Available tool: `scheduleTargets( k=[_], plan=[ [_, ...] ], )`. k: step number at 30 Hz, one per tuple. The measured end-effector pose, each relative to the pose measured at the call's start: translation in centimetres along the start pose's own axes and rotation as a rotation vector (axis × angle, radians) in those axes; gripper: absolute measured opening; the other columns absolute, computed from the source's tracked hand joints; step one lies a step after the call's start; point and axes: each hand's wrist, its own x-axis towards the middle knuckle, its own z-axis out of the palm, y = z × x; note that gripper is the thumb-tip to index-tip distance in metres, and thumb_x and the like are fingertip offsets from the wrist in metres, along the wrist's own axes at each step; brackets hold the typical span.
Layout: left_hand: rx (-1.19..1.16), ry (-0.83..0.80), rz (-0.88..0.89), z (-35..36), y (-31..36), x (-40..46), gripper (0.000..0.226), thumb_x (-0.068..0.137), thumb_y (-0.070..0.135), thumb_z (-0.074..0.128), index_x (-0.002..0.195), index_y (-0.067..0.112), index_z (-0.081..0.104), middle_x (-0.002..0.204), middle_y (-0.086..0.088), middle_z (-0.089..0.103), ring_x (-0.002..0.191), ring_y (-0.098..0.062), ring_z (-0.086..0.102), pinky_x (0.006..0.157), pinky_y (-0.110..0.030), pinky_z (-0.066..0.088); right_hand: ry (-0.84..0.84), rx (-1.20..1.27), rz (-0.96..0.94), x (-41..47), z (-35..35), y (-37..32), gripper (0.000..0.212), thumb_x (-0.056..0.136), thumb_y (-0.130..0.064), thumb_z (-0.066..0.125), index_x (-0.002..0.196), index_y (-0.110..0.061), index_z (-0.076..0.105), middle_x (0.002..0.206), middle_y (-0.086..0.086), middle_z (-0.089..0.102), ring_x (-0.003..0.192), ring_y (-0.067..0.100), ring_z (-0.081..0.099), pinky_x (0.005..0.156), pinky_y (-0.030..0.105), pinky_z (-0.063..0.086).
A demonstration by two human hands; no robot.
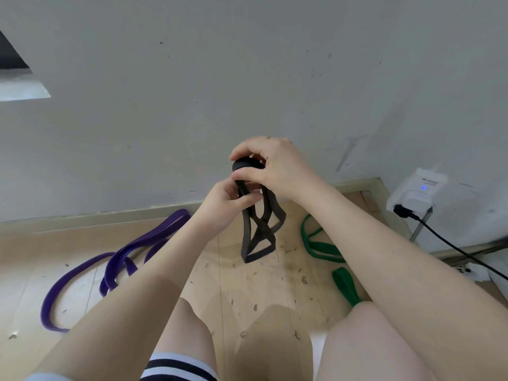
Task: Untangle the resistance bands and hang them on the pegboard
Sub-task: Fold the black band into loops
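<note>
Three resistance bands: one black band (258, 229), one purple band (115, 259), one green band (321, 247).

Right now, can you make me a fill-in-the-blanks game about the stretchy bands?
1. Both hands, left hand and right hand, hold the twisted ____ rubber band.
2. The long purple rubber band lies on the wooden ____.
3. The flat ____ rubber band lies under the right arm.

Missing words: black; floor; green

My arms are bare from wrist to elbow — no sleeves, no watch. A thin gold ring (268, 138) sits on a finger of my right hand (275, 166). My shorts' hem (176, 367) shows below — white with dark navy stripes.
</note>
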Motion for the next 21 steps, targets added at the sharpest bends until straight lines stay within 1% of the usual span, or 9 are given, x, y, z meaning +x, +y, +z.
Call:
scheduleTargets(
  k=[4, 7, 9, 11, 14, 16, 17, 19, 21],
  plan=[
    [-0.065, -0.011, -0.012, 0.2, 0.5, -0.2, 0.013, 0.087, 0.009, 0.061, 0.095, 0.018, 0.064, 0.088, 0.006, 0.071, 0.085, -0.005, 0.068, 0.074, -0.015, 0.052, 0.037, 0.209, 0.062, 0.0, 0.5, -0.3, 0.017, 0.078, -0.015, 0.073, 0.093, -0.022, 0.066, 0.086, -0.018, 0.063, 0.082, -0.002, 0.058, 0.076, 0.015, 0.048],
    [-0.156, -0.046, -0.028, 0.2, 1.1, -0.7, 0.014, 0.089, 0.007, 0.057, 0.101, 0.012, 0.064, 0.092, -0.003, 0.073, 0.092, -0.016, 0.069, 0.083, -0.027, 0.055, 0.089, 0.347, 0.090, -0.1, 0.6, -0.3, 0.022, 0.079, -0.014, 0.072, 0.088, -0.032, 0.062, 0.085, -0.021, 0.062, 0.078, -0.005, 0.059, 0.071, 0.016, 0.049],
    [-0.143, -0.022, -0.024, 0.1, 1.4, -1.0, 0.012, 0.090, 0.008, 0.057, 0.099, 0.012, 0.064, 0.093, -0.008, 0.072, 0.094, -0.021, 0.069, 0.087, -0.032, 0.054, 0.109, 0.404, 0.097, -0.4, 0.5, 0.0, 0.027, 0.080, -0.016, 0.071, 0.092, -0.037, 0.059, 0.092, -0.018, 0.063, 0.088, 0.004, 0.062, 0.076, 0.020, 0.051],
    [-0.103, 0.033, -0.011, 0.0, 1.7, -1.1, 0.011, 0.090, 0.012, 0.058, 0.098, 0.014, 0.065, 0.092, -0.006, 0.073, 0.093, -0.019, 0.068, 0.088, -0.032, 0.053, 0.142, 0.534, 0.141, -1.1, 0.7, 0.7, 0.031, 0.082, -0.022, 0.070, 0.106, -0.034, 0.055, 0.109, -0.011, 0.060, 0.105, 0.010, 0.058, 0.083, 0.024, 0.052],
    [-0.131, 0.085, 0.005, -0.2, 2.3, -1.1, 0.013, 0.090, 0.014, 0.059, 0.100, 0.018, 0.064, 0.089, -0.001, 0.072, 0.088, -0.012, 0.069, 0.080, -0.024, 0.055, 0.139, 0.727, 0.289, -3.7, 2.3, 2.3, 0.040, 0.082, -0.045, 0.052, 0.118, -0.028, 0.049, 0.121, -0.009, 0.055, 0.114, 0.006, 0.053, 0.091, 0.019, 0.048],
    [-0.156, 0.106, 0.024, -0.4, 2.9, -1.1, 0.016, 0.089, 0.012, 0.058, 0.104, 0.016, 0.063, 0.091, -0.002, 0.071, 0.089, -0.012, 0.068, 0.077, -0.022, 0.056, 0.000, 0.703, 0.326, -5.7, 4.2, 3.7, 0.034, 0.090, -0.042, 0.044, 0.119, -0.026, 0.052, 0.119, -0.008, 0.061, 0.111, 0.001, 0.056, 0.098, 0.019, 0.045],
    [-0.156, 0.109, 0.032, -0.5, 3.0, -1.1, 0.017, 0.089, 0.011, 0.058, 0.106, 0.014, 0.062, 0.093, -0.004, 0.070, 0.091, -0.015, 0.067, 0.078, -0.023, 0.056, -0.072, 0.669, 0.351, -6.2, 5.1, 4.3, 0.029, 0.094, -0.034, 0.046, 0.119, -0.021, 0.053, 0.116, -0.005, 0.063, 0.107, 0.001, 0.058, 0.094, 0.020, 0.046],
    [-0.121, 0.117, 0.036, -1.0, 3.3, -1.1, 0.018, 0.089, 0.011, 0.059, 0.106, 0.013, 0.061, 0.097, -0.007, 0.070, 0.096, -0.018, 0.067, 0.083, -0.026, 0.055, -0.154, 0.561, 0.371, -6.2, 6.4, 4.7, 0.025, 0.094, -0.020, 0.053, 0.118, -0.015, 0.052, 0.108, 0.001, 0.065, 0.100, 0.008, 0.062, 0.085, 0.022, 0.050],
    [-0.027, 0.134, 0.055, -1.7, 3.4, -1.1, 0.017, 0.088, 0.012, 0.060, 0.104, 0.017, 0.062, 0.100, -0.006, 0.070, 0.096, -0.016, 0.067, 0.084, -0.027, 0.055, -0.163, 0.376, 0.357, -5.7, 6.7, 4.6, 0.024, 0.094, -0.023, 0.053, 0.116, -0.013, 0.052, 0.106, 0.007, 0.064, 0.097, 0.017, 0.061, 0.082, 0.028, 0.050]
  ],
)
